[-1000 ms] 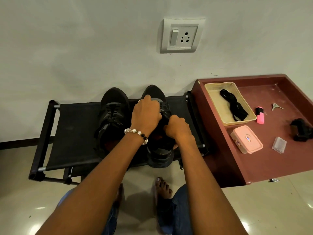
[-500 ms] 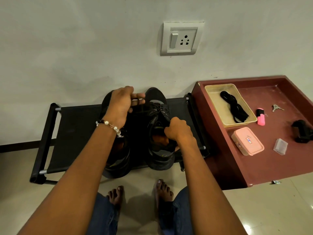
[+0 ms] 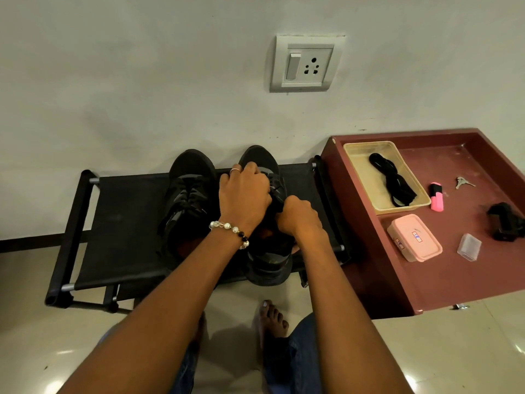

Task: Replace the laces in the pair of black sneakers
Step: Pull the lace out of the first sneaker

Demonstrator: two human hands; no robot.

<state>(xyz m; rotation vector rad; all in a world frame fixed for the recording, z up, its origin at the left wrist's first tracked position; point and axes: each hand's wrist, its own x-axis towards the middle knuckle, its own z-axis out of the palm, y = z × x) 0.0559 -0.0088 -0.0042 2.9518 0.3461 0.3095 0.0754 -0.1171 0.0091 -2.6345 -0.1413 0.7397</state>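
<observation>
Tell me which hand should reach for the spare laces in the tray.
Right hand. It is on the nearer shoe's tray side, closer to the spare laces in the beige tray; the left hand would cross over.

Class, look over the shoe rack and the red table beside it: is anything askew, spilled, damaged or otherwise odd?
Nothing is spilled or broken. One small oddity: the right sneaker sits nearer than the left sneaker, its heel overhanging the front edge of the shoe rack, while both hands work at its laces.
</observation>
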